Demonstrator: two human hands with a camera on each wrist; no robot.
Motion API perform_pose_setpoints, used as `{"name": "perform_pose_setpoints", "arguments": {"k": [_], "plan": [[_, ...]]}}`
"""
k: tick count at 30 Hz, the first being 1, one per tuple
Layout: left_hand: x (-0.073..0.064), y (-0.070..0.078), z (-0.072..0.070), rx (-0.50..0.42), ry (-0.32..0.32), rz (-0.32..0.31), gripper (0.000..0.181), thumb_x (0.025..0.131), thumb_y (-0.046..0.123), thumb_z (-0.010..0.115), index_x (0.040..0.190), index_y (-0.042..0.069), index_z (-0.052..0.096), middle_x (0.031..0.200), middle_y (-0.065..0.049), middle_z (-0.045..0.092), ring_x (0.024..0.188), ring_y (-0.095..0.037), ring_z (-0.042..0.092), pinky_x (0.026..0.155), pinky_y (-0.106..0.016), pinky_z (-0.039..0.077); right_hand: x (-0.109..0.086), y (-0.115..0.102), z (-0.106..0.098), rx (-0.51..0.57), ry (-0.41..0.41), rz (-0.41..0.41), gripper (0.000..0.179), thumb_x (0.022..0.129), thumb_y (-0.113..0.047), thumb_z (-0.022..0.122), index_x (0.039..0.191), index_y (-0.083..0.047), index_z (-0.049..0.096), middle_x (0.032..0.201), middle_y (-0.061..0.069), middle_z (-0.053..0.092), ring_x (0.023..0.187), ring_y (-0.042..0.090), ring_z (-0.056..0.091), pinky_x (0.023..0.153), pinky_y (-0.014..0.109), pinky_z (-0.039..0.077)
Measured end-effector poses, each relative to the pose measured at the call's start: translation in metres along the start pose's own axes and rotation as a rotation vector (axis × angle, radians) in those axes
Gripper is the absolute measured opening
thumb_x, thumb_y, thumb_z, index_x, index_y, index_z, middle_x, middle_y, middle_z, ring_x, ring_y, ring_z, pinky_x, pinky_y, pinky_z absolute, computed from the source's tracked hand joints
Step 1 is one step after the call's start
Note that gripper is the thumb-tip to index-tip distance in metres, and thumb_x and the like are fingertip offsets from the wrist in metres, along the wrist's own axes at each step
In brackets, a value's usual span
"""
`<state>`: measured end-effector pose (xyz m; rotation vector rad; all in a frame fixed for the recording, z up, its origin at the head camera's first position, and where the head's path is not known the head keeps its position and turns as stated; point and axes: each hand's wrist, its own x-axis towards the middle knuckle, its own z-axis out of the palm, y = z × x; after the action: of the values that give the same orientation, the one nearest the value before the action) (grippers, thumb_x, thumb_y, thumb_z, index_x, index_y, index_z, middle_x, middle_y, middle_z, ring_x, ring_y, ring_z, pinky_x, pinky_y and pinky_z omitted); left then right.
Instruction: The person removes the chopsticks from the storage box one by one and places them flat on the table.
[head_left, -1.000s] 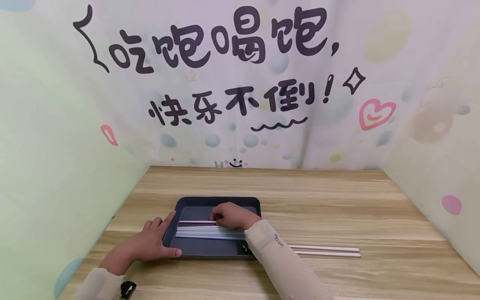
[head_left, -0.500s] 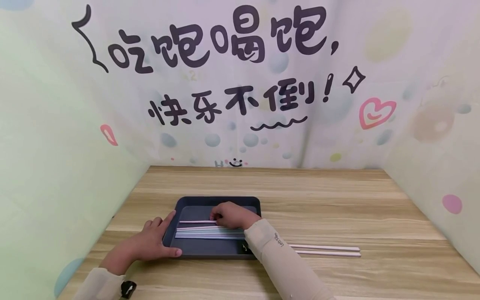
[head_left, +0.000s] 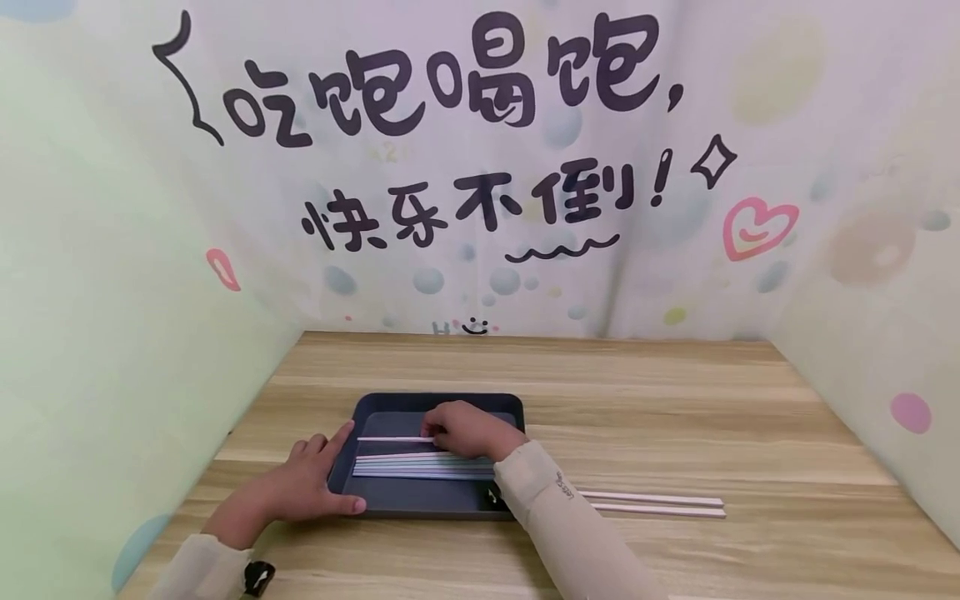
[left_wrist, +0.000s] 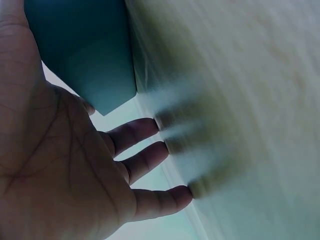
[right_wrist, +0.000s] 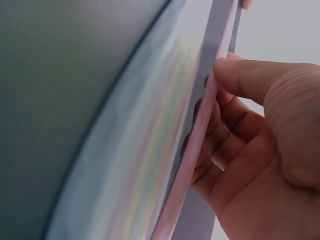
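Backdrop [head_left: 465, 171] is lettered "吃饱喝饱,快乐不倒!"; print on right sleeve [head_left: 573, 529] is too small to read. Pink chopstick [right_wrist: 195, 142] is pinched between thumb and fingers of right hand [head_left: 468, 429] inside dark tray [head_left: 427, 508], beyond chopstick row [head_left: 412, 466]; tray's left end is touched by left hand [head_left: 303, 483], fingers spread.

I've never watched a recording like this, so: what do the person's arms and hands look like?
The left hand and right hand are ungloved. Long beige sleeves are worn; small dark lettering marks the right one. A small black object shows at each cuff.
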<state>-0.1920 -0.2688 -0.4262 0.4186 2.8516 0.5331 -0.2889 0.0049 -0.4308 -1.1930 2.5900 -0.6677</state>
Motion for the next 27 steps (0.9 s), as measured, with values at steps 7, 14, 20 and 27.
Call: {"name": "perform_pose_setpoints", "arguments": {"k": [7,14,20,27], "plan": [[0.001,0.001,0.001,0.004,0.002,-0.006,0.119,0.073,0.065,0.077,0.156,0.001,0.021,0.125,-0.026,0.043,0.114,-0.044,0.04,0.088,-0.058,0.043,-0.004,-0.003,-0.006,-0.03,0.006,-0.029,0.015,0.1,-0.007,0.058,0.099,-0.015,0.07,0.089,-0.011,0.061,0.073,0.005,0.053,0.067,0.021,0.045],[0.002,0.001,0.0,0.012,-0.011,-0.017,0.118,0.074,0.065,0.077,0.156,0.003,0.02,0.126,-0.026,0.043,0.114,-0.044,0.04,0.087,-0.06,0.043,-0.006,-0.009,-0.015,-0.03,0.018,-0.063,0.016,0.1,-0.006,0.058,0.105,-0.012,0.071,0.094,-0.01,0.061,0.074,0.006,0.054,0.067,0.021,0.045],[0.002,-0.001,0.003,0.018,0.006,-0.002,0.118,0.073,0.065,0.077,0.156,0.002,0.021,0.123,-0.025,0.044,0.112,-0.043,0.041,0.087,-0.059,0.043,-0.01,-0.017,-0.023,-0.032,0.024,-0.074,0.017,0.099,-0.004,0.058,0.106,-0.011,0.072,0.096,-0.009,0.063,0.078,0.006,0.055,0.07,0.021,0.046],[0.001,0.002,0.0,0.021,0.011,0.005,0.118,0.073,0.065,0.077,0.155,0.0,0.022,0.122,-0.025,0.044,0.111,-0.044,0.041,0.086,-0.059,0.044,-0.019,-0.023,-0.037,-0.005,0.04,-0.09,0.022,0.098,0.0,0.055,0.106,-0.011,0.072,0.099,-0.009,0.064,0.083,0.006,0.056,0.076,0.022,0.047]]}}
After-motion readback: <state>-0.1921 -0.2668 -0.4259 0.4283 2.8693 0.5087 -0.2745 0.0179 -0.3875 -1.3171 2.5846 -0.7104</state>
